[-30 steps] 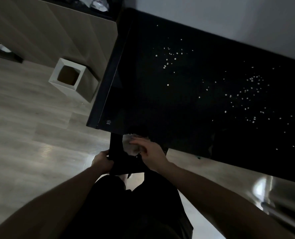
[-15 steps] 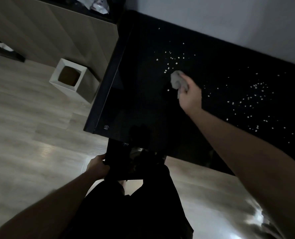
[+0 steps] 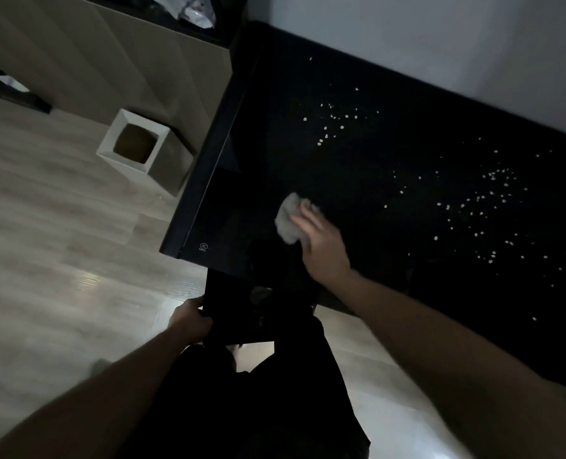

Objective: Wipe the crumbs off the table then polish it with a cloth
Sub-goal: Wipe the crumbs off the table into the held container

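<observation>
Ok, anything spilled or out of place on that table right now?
Yes: pale crumbs lie scattered across the black table, with a denser patch further right. The right hand presses a cloth near the front edge.

Near left part of table [image 3: 241,180]: I see bare dark surface, open for a hand to pass.
Far and right: crumbs [image 3: 487,200] scatter the top; nothing tall stands there.
Back edge: wall [image 3: 440,38] closes it.
Left of table: white bin [image 3: 139,150] on floor, cabinet [image 3: 109,61] behind it.
</observation>
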Action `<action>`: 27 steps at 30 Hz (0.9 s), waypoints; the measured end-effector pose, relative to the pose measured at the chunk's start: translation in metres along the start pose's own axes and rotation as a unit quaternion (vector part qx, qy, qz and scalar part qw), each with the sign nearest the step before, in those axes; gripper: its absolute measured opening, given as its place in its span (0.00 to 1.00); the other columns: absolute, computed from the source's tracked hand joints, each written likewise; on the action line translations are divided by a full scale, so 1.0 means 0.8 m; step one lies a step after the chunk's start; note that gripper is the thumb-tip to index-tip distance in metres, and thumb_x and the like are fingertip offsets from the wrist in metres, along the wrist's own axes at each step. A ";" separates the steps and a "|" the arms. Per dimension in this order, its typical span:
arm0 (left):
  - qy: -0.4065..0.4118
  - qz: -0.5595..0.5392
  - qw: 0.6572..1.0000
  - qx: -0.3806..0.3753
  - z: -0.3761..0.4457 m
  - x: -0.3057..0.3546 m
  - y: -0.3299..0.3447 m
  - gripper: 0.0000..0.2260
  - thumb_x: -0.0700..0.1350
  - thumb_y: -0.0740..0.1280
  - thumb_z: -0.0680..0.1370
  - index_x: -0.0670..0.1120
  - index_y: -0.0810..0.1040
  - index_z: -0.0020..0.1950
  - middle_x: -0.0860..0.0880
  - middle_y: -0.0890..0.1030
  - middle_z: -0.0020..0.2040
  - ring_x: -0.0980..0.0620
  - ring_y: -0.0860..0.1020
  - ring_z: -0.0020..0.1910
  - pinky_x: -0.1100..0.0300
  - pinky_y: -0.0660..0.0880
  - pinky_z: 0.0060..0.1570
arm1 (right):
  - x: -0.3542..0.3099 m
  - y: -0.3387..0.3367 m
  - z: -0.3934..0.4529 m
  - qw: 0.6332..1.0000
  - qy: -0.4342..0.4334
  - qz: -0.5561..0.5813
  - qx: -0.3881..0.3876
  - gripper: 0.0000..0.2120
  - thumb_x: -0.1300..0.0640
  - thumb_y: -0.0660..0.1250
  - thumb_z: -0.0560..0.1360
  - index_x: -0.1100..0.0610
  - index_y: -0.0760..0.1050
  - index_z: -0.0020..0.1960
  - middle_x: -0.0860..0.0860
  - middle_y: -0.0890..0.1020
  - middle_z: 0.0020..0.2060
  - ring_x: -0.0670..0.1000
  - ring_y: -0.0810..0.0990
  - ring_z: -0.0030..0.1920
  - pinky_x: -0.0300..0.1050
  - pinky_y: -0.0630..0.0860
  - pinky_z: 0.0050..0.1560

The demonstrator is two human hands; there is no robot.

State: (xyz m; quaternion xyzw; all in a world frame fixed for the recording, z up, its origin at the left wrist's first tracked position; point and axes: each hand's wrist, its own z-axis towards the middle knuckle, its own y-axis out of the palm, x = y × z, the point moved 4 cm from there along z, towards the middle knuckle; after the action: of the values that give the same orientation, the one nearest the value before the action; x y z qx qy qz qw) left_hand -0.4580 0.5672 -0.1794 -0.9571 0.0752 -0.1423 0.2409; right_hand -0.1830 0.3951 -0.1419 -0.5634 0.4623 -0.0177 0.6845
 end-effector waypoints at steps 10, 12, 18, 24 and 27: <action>0.016 -0.009 1.000 -0.004 -0.002 0.000 -0.011 0.23 0.40 0.68 0.74 0.53 0.81 0.69 0.41 0.86 0.53 0.40 0.83 0.54 0.53 0.78 0.53 | -0.118 0.063 -0.142 0.986 0.082 0.120 -0.085 0.29 0.66 0.67 0.76 0.46 0.74 0.74 0.41 0.75 0.74 0.41 0.73 0.73 0.41 0.70 0.73; 0.012 -0.015 1.000 -0.007 -0.003 0.001 -0.011 0.24 0.40 0.68 0.74 0.53 0.80 0.70 0.41 0.86 0.55 0.40 0.83 0.55 0.53 0.78 0.54 | -0.116 0.047 -0.133 0.984 0.103 0.133 -0.065 0.30 0.65 0.67 0.76 0.45 0.73 0.74 0.40 0.76 0.72 0.42 0.76 0.69 0.40 0.72 0.71; -0.002 -0.019 1.000 -0.020 -0.002 0.000 -0.010 0.24 0.41 0.67 0.73 0.54 0.80 0.70 0.42 0.86 0.55 0.42 0.83 0.55 0.51 0.80 0.57 | -0.068 -0.025 -0.046 0.973 0.169 0.154 0.039 0.25 0.63 0.64 0.78 0.46 0.75 0.73 0.44 0.81 0.68 0.44 0.79 0.66 0.39 0.73 0.70; -0.019 -0.039 0.999 -0.009 -0.003 0.003 -0.005 0.24 0.40 0.67 0.74 0.52 0.80 0.70 0.42 0.86 0.55 0.41 0.83 0.55 0.53 0.79 0.55 | 0.030 -0.114 0.089 0.962 0.204 0.110 0.141 0.25 0.66 0.64 0.79 0.54 0.75 0.74 0.53 0.81 0.67 0.52 0.79 0.68 0.46 0.72 0.73; -0.030 -0.038 0.999 -0.005 0.000 0.005 0.001 0.24 0.39 0.66 0.74 0.52 0.80 0.69 0.42 0.86 0.52 0.43 0.83 0.49 0.56 0.76 0.49 | 0.072 -0.147 0.155 0.957 0.226 0.077 0.163 0.24 0.63 0.63 0.81 0.48 0.72 0.76 0.51 0.80 0.69 0.50 0.78 0.69 0.44 0.72 0.73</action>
State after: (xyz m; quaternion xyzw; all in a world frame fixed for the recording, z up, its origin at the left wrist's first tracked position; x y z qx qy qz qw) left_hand -0.4543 0.5656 -0.1785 -0.9643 0.0320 -0.1220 0.2327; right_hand -0.0105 0.4147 -0.0925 -0.3886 0.6376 -0.1666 0.6440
